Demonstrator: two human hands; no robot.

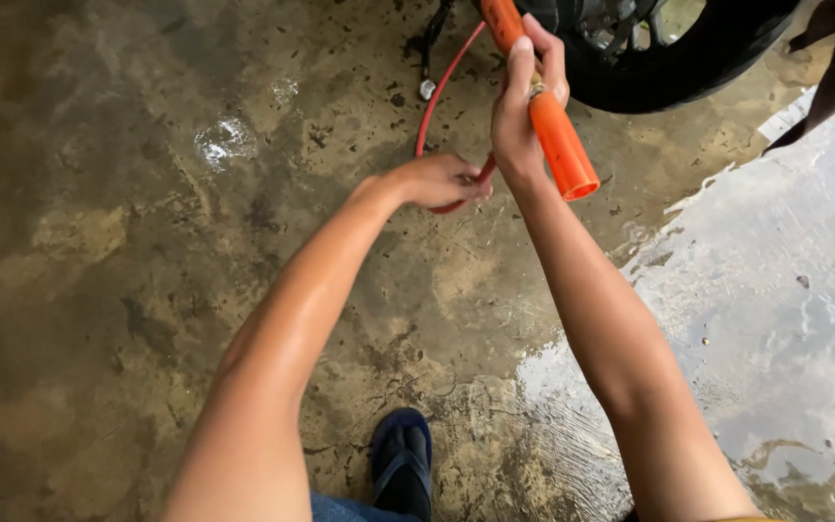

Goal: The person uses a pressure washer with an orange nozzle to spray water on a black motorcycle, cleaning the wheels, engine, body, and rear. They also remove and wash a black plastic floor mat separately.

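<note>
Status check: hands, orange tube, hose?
Right hand gripping orange tube. Left hand closed on red hose. Black tyre just beyond; wet concrete floor underfoot.

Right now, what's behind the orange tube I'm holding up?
Behind the orange tube, gripped by the right hand, is a black tyre on the wet concrete floor. The left hand holds a thin red hose. The tube's far end is out of frame.
</note>
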